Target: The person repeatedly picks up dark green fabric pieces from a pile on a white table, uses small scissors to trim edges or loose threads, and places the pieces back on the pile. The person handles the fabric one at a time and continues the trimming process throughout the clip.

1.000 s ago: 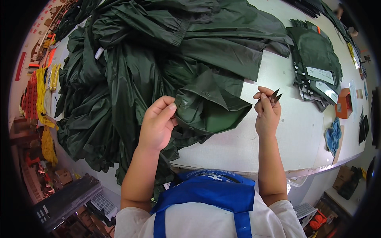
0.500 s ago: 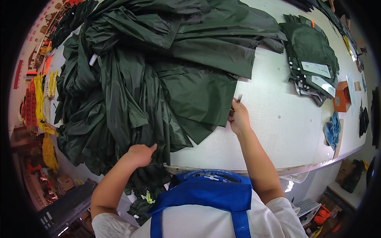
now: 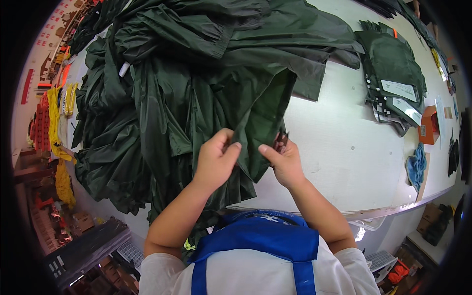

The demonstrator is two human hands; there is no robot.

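A dark green garment of thin, shiny fabric hangs between my hands over the table's near side. Its wide tube end stands open, so the paler green inside shows. My left hand pinches the left edge of that opening between thumb and fingers. On the opposite edge my right hand is closed, thumb on the fabric. A small dark tool with a pointed tip sticks out of the right hand's fingers; its kind is not clear. More dark green garments lie in a large heap to the left and behind.
The white tabletop extends right. A stack of folded dark green garments with white labels lies at the far right. Near it are an orange box and a blue cloth. Yellow items hang beyond the table's left side.
My left hand has moved right and up from the heap to the garment's end. The flat garment end is now lifted and spread open. My right hand has shifted slightly left and down.
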